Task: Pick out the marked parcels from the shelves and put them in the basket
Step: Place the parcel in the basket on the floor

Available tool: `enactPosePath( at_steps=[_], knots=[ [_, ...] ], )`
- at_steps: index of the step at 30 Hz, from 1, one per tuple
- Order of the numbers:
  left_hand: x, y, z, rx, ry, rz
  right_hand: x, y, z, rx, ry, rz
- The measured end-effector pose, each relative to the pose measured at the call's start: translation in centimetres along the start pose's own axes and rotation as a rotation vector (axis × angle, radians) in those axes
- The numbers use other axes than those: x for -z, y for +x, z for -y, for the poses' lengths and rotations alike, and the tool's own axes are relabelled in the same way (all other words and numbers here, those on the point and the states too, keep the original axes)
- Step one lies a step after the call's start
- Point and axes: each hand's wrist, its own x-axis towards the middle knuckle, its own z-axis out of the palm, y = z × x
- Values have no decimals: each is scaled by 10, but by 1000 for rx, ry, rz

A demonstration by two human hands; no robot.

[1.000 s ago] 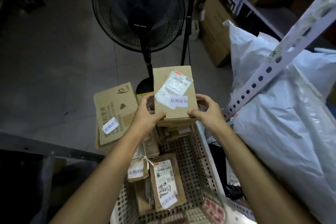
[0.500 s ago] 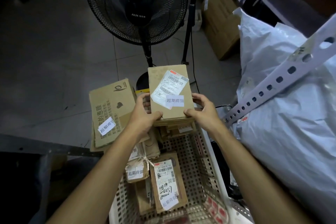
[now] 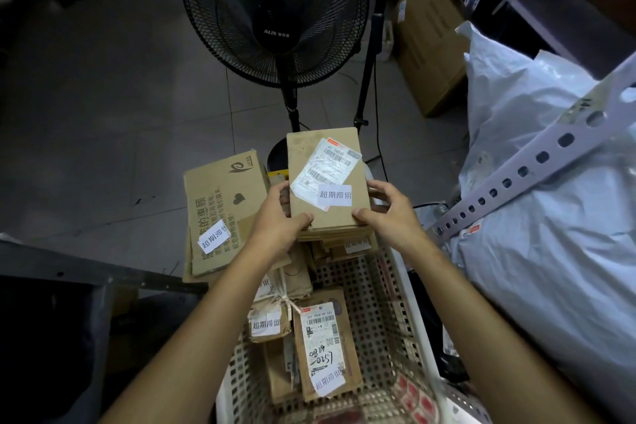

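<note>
A brown cardboard parcel [image 3: 323,155] with a shipping label and a white marked sticker lies on top of a stack at the far end of the white perforated basket [image 3: 382,313]. My left hand [image 3: 278,224] grips its left edge, thumb on the near corner. My right hand [image 3: 389,213] grips its right edge the same way. More marked parcels lie in the basket: a large flat box [image 3: 220,213] at the left, a tied bundle [image 3: 272,317] and a labelled box [image 3: 323,348] nearer me.
A black standing fan [image 3: 275,14] stands on the tiled floor just beyond the basket, with a tripod pole [image 3: 371,45] beside it. Big white sacks [image 3: 537,217] and a perforated shelf post [image 3: 537,162] crowd the right. Cardboard boxes [image 3: 430,34] sit under the shelves at the back right.
The parcel and both hands have stayed on the stack; my view has tilted slightly, so everything sits a little lower and left in frame.
</note>
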Motion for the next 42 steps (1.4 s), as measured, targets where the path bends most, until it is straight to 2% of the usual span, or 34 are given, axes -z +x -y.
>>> enactPosePath(
  at_steps=[8,19,25,42],
  knots=[
    [7,-4,8,24,154,-65,-5,-2,10,14,-91,32],
    [0,-8,5,7,21,-5,-6,-1,3,-26,-10,-67],
    [0,-8,5,4,-96,29,-5,-3,7,27,62,-73],
    [100,-51,-16,-135,-198,-62,-42,-46,90,212,77,35]
  ],
)
